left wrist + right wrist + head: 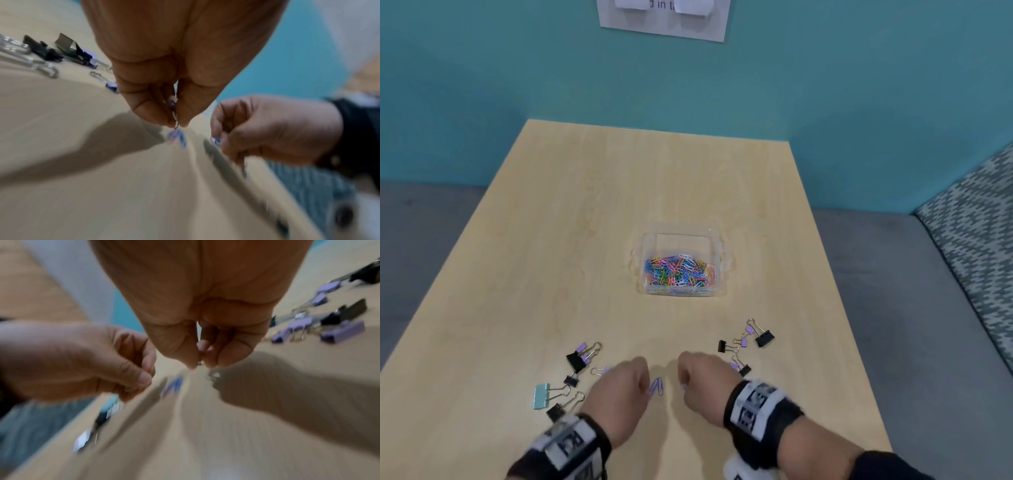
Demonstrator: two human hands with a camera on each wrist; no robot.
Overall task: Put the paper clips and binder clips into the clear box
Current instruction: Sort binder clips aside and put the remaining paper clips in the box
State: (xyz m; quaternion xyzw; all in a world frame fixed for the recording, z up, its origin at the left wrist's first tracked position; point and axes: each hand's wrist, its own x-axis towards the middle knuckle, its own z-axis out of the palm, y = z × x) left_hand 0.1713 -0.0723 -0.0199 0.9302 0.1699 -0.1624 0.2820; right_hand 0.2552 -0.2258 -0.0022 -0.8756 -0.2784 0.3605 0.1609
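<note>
The clear box (717, 251) sits mid-table and holds several coloured paper clips (678, 272). Near the front edge my two hands hover close together over the table. The left hand (644, 387) pinches a small paper clip (175, 116) between thumb and fingertip. The right hand (683, 385) pinches a blue-purple paper clip (214, 140) at its fingertips. Purple paper clips (656, 386) lie on the wood between the hands. Binder clips lie in two groups: black, purple and one teal at the left (576, 361), black and purple at the right (760, 337).
The light wooden table (619, 205) stands against a teal wall (517, 68). A patterned seat cushion (976, 222) is at the right. Bare wood lies between the hands and the box.
</note>
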